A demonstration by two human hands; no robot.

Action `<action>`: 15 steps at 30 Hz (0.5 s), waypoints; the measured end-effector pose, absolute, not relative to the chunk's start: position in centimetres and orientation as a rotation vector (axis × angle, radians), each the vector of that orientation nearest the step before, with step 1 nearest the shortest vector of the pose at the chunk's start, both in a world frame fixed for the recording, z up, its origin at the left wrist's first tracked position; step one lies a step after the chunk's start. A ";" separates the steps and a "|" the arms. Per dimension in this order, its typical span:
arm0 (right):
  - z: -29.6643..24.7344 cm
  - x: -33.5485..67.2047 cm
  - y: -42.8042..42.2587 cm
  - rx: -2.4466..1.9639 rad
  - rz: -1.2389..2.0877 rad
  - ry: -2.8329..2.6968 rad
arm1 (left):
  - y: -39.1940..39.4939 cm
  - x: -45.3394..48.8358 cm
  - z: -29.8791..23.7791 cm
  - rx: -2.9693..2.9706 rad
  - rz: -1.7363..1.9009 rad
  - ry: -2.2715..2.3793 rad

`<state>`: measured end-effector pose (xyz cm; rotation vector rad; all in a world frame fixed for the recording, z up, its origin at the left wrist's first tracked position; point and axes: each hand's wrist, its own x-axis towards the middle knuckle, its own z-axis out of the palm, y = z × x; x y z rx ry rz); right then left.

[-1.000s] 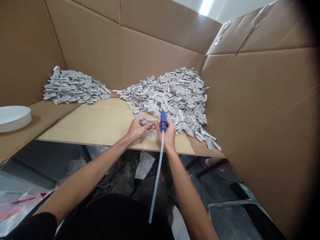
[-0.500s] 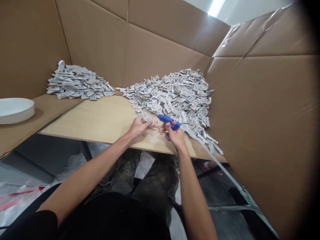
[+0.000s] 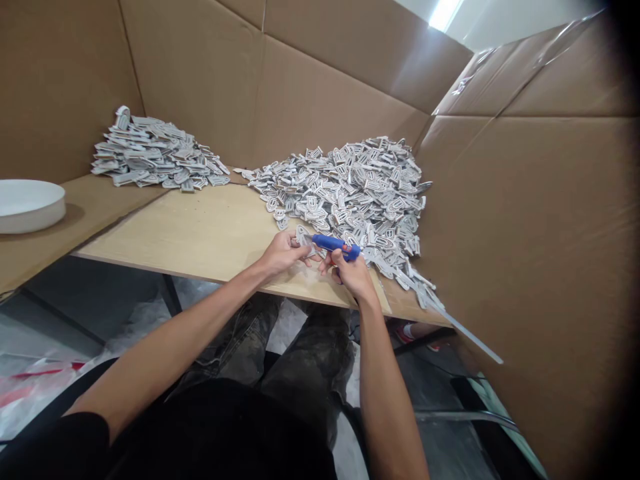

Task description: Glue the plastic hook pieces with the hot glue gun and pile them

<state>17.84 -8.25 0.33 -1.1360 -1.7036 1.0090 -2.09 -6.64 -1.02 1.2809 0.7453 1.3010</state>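
Note:
Between the fingers of my left hand (image 3: 285,255) is a small flat whitish cut-out piece (image 3: 303,236), held up over the front part of the wooden board (image 3: 200,227). My right hand (image 3: 353,272) is wrapped round a blue glue gun (image 3: 336,245) with a small orange-red mark on its side. The gun's nozzle points left and reaches the cut-out piece; whether it touches cannot be told. Behind both hands rises a big pile of similar cut-out pieces (image 3: 350,187). A long translucent stick (image 3: 470,335) sticks out past the board's right edge.
A smaller pile of cut-out pieces (image 3: 155,157) lies at the back left. At the far left stands a white round dish (image 3: 30,207) on cardboard. Tall cardboard walls (image 3: 320,87) enclose the back and sides. Another person's red shoe (image 3: 403,335) shows under the table.
The glue gun's nozzle has come to the cut-out piece in my left hand, and the gun is more level. The translucent stick's visible end now sits further left. The view has shifted slightly.

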 end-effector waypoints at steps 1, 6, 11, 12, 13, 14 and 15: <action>0.4 17.8 -8.3 -1.139 1.000 -1.704 | -6.6 -2.1 -1.1 1.283 1.304 0.744; 0.6 17.8 -8.4 -1.191 0.961 -1.737 | -6.5 -2.1 -1.3 1.288 1.297 0.714; 1.0 18.0 -8.6 -1.226 0.864 -1.787 | -6.7 -2.1 -1.3 1.300 1.310 0.709; 1.0 18.0 -8.7 -1.241 0.842 -1.793 | -6.7 -2.1 -1.3 1.306 1.312 0.708; 1.1 18.0 -8.7 -1.259 0.818 -1.800 | -6.7 -2.1 -1.4 1.311 1.314 0.710; 1.1 18.1 -8.8 -1.279 0.793 -1.810 | -6.7 -2.1 -1.4 1.317 1.316 0.715; 1.1 18.1 -8.8 -1.297 0.768 -1.820 | -6.6 -2.1 -1.5 1.324 1.318 0.719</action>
